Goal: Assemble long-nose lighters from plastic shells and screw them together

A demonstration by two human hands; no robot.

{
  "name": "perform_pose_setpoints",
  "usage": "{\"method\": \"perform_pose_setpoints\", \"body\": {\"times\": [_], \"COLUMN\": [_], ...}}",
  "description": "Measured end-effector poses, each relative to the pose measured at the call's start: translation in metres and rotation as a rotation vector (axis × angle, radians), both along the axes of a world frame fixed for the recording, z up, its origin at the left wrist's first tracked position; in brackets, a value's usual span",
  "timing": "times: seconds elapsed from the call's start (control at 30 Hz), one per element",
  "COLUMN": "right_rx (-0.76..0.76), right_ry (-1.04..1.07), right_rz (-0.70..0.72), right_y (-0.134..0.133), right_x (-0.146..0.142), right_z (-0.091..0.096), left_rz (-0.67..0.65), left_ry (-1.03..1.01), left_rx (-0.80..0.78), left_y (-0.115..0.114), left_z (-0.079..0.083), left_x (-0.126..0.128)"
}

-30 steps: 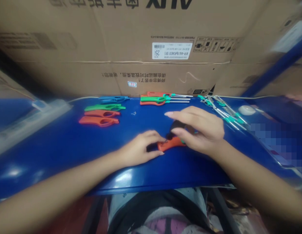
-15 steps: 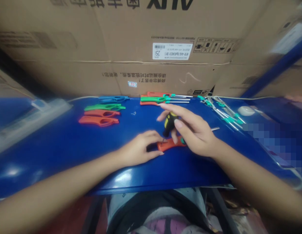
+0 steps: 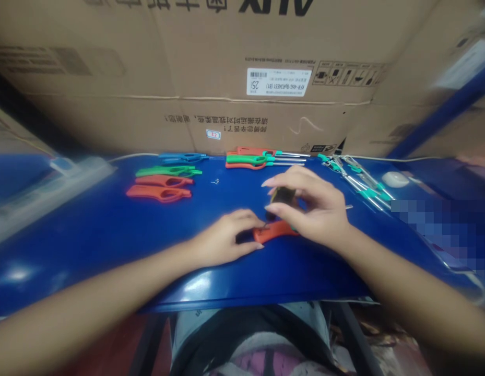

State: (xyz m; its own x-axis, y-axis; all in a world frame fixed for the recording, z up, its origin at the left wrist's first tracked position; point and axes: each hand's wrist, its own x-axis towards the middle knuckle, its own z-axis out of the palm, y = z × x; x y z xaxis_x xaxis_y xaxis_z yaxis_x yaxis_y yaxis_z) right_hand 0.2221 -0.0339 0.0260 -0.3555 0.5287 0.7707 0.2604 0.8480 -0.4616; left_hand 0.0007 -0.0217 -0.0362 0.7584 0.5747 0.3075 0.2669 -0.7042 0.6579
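Observation:
An orange plastic handle piece (image 3: 274, 230) lies on the blue table (image 3: 109, 230) in front of me. My left hand (image 3: 226, 241) pins its near end down with curled fingers. My right hand (image 3: 310, 206) is wrapped round a short black-and-yellow screwdriver (image 3: 282, 195), whose tip stands on the orange piece. A thin metal rod sticks out to the right behind the right hand.
Loose orange, green and blue handle shells (image 3: 164, 180) lie at the back left. Finished orange and green tools (image 3: 258, 156) lie at the back centre. Metal rods with teal ends (image 3: 359, 180) and a white disc (image 3: 395, 178) lie at the right. Cardboard boxes (image 3: 226, 68) wall the back.
My right hand has turned on the screwdriver: its fingers closed over the handle, opened to show it, then closed again. The left hand and orange piece have stayed put.

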Motion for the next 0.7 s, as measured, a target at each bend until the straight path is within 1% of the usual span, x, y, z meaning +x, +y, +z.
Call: {"method": "perform_pose_setpoints", "body": {"times": [0.03, 0.07, 0.1, 0.13, 0.23, 0.27, 0.3, 0.33, 0.4, 0.43, 0.47, 0.5, 0.6, 0.63, 0.67, 0.7], "right_rx": [0.092, 0.151, 0.153, 0.098, -0.186, -0.229, -0.219, -0.162, 0.011, 0.087, 0.128, 0.121, -0.057, -0.094, -0.090, -0.040], "right_ry": [-0.003, -0.019, -0.039, -0.052, -0.037, -0.020, -0.005, 0.005, 0.008, -0.003, -0.022, -0.044, -0.087, -0.092, -0.093, -0.090], "right_rz": [-0.058, -0.086, -0.084, -0.053, 0.100, 0.128, 0.125, 0.091, -0.036, -0.082, -0.096, -0.083, 0.057, 0.100, 0.116, 0.100], "right_y": [0.001, 0.001, 0.001, 0.001, 0.000, 0.000, 0.001, 0.002, 0.004, 0.004, 0.004, 0.003, -0.002, -0.004, -0.006, -0.008], "right_x": [0.001, 0.002, 0.002, 0.002, 0.001, 0.000, 0.000, 0.001, 0.003, 0.004, 0.005, 0.005, 0.003, 0.001, -0.001, -0.002], "right_z": [0.000, -0.001, -0.001, -0.001, -0.001, 0.000, 0.000, 0.001, 0.002, 0.002, 0.002, 0.003, 0.003, 0.003, 0.004, 0.004], "left_rz": [0.001, 0.001, 0.003, 0.005, 0.006, 0.005, 0.004, 0.002, -0.003, -0.003, -0.002, 0.000, 0.011, 0.012, 0.012, 0.013], "left_ry": [-0.005, -0.008, -0.009, -0.008, -0.001, -0.001, -0.006, -0.011, -0.011, -0.008, -0.004, 0.000, 0.001, 0.001, 0.001, 0.003], "left_rx": [-0.003, -0.006, -0.007, -0.007, -0.003, -0.002, -0.001, -0.003, -0.011, -0.014, -0.014, -0.012, 0.005, 0.008, 0.009, 0.008], "left_y": [0.000, 0.000, 0.000, -0.001, -0.001, -0.001, -0.001, -0.001, -0.001, 0.000, 0.000, 0.000, -0.001, -0.001, -0.001, -0.001], "left_z": [0.000, 0.001, 0.001, 0.002, 0.002, 0.002, 0.002, 0.001, 0.001, 0.000, 0.001, 0.001, 0.002, 0.002, 0.002, 0.003], "left_x": [0.000, 0.000, 0.000, 0.001, 0.001, 0.001, 0.000, 0.000, 0.000, 0.000, 0.000, 0.000, 0.000, 0.000, 0.001, 0.001]}}
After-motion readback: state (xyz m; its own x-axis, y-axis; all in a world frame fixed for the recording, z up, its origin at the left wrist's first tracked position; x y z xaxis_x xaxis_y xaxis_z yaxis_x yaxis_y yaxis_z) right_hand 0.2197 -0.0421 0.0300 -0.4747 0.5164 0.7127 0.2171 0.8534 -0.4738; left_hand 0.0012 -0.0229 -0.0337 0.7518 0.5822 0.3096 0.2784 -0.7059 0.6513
